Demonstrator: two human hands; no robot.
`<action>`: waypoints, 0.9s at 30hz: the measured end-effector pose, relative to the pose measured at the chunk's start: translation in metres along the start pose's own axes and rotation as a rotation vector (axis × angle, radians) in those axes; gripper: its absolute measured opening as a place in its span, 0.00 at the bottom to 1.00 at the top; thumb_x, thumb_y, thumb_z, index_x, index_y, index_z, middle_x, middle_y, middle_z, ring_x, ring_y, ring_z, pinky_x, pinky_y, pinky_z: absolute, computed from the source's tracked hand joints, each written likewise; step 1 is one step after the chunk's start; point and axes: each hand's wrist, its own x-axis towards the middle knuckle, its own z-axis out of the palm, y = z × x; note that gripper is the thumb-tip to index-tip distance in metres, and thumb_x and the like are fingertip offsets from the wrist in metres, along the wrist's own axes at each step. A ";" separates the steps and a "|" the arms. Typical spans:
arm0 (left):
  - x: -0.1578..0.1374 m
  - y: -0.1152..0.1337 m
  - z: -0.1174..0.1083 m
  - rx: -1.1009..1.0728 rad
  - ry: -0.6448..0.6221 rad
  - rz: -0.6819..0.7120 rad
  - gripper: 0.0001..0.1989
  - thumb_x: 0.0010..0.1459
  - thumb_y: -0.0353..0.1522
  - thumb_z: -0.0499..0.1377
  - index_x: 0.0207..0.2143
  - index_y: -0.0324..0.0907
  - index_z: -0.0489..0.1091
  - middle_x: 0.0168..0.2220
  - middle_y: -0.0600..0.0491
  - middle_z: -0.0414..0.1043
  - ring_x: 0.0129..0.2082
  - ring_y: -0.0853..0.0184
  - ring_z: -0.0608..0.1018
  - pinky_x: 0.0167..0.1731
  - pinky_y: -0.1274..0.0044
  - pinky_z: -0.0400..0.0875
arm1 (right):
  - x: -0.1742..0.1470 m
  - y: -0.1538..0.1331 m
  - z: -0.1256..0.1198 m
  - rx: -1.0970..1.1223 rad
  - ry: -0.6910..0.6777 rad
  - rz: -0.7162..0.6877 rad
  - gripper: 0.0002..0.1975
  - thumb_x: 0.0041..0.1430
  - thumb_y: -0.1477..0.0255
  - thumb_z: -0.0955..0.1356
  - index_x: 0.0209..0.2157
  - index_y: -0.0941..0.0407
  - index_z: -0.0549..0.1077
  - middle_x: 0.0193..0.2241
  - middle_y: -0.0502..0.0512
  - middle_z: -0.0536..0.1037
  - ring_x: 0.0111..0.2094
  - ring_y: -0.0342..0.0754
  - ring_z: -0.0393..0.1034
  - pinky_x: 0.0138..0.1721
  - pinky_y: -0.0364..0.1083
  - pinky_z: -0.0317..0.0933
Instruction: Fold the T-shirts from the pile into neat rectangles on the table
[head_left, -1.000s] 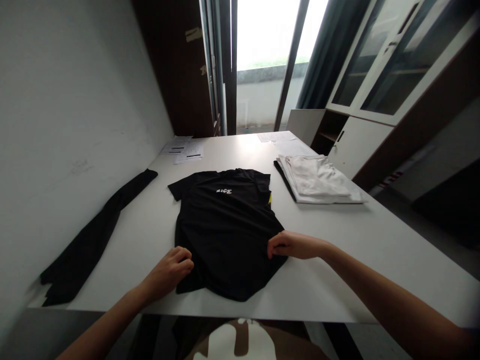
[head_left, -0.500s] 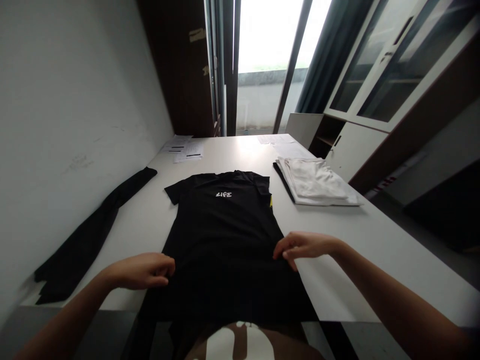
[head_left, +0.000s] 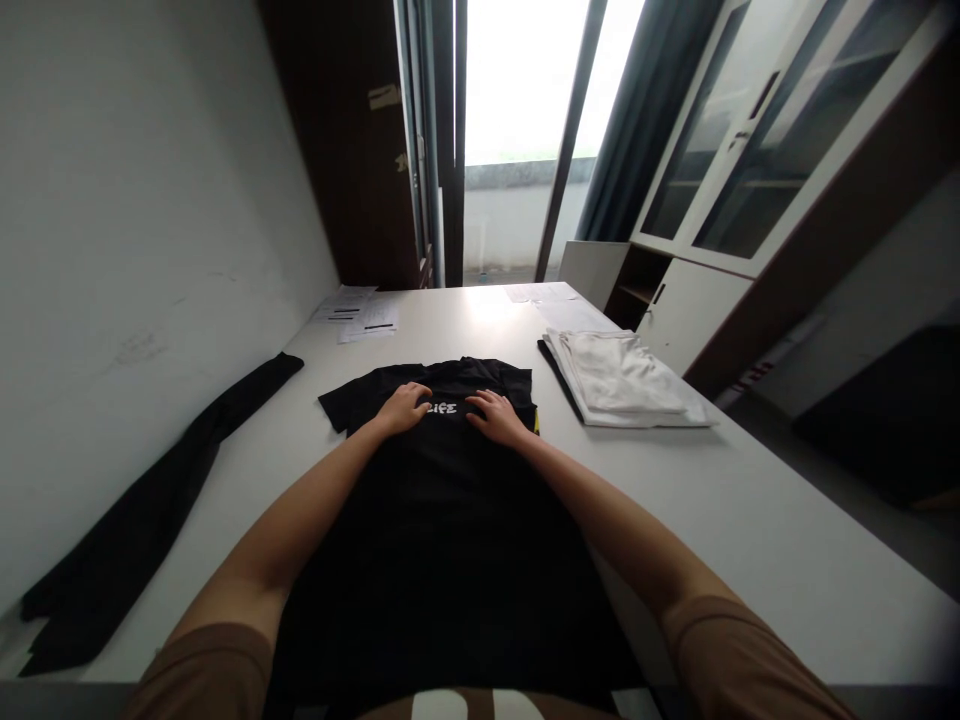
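Left hand [head_left: 403, 408] and right hand [head_left: 498, 414], as I see from afar, rest palm-down on black shirt [head_left: 457, 540], fingers loosely spread, seemingly pinching nothing. White lettering [head_left: 444, 408] between; I judge hands set apart to keep cloth flat. Forearms reach forward, slanting inward. Shirt lies on table [head_left: 750, 540], sleeves far end. Folded white clothes [head_left: 622, 375] right, long black cloth [head_left: 150, 520] left, probably leaving working room.
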 end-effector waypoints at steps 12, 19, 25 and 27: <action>0.087 -0.064 0.050 0.087 0.051 -0.240 0.22 0.70 0.38 0.48 0.62 0.42 0.67 0.64 0.43 0.66 0.62 0.55 0.69 0.63 0.63 0.60 | 0.018 0.063 -0.028 -0.338 0.341 0.253 0.19 0.68 0.66 0.63 0.56 0.57 0.73 0.68 0.66 0.59 0.70 0.67 0.42 0.66 0.70 0.33; 0.101 -0.099 0.044 0.139 -0.031 -0.313 0.23 0.68 0.39 0.51 0.63 0.49 0.65 0.67 0.45 0.61 0.66 0.51 0.63 0.64 0.54 0.54 | 0.061 0.058 -0.017 -0.182 0.071 -0.005 0.21 0.69 0.63 0.63 0.60 0.54 0.71 0.63 0.61 0.68 0.63 0.57 0.60 0.62 0.54 0.53; 0.100 -0.130 0.043 0.156 -0.011 -0.327 0.24 0.68 0.44 0.50 0.63 0.48 0.63 0.70 0.45 0.56 0.70 0.53 0.56 0.67 0.56 0.47 | 0.043 0.096 -0.014 -0.321 0.165 0.270 0.20 0.70 0.66 0.60 0.58 0.56 0.71 0.60 0.67 0.69 0.61 0.62 0.59 0.61 0.59 0.50; 0.106 -0.136 0.042 0.156 0.029 -0.338 0.21 0.67 0.43 0.52 0.59 0.48 0.66 0.66 0.45 0.63 0.67 0.54 0.61 0.66 0.58 0.51 | 0.036 0.106 -0.022 -0.379 0.186 0.309 0.18 0.70 0.67 0.60 0.55 0.57 0.73 0.56 0.68 0.72 0.57 0.61 0.62 0.58 0.57 0.53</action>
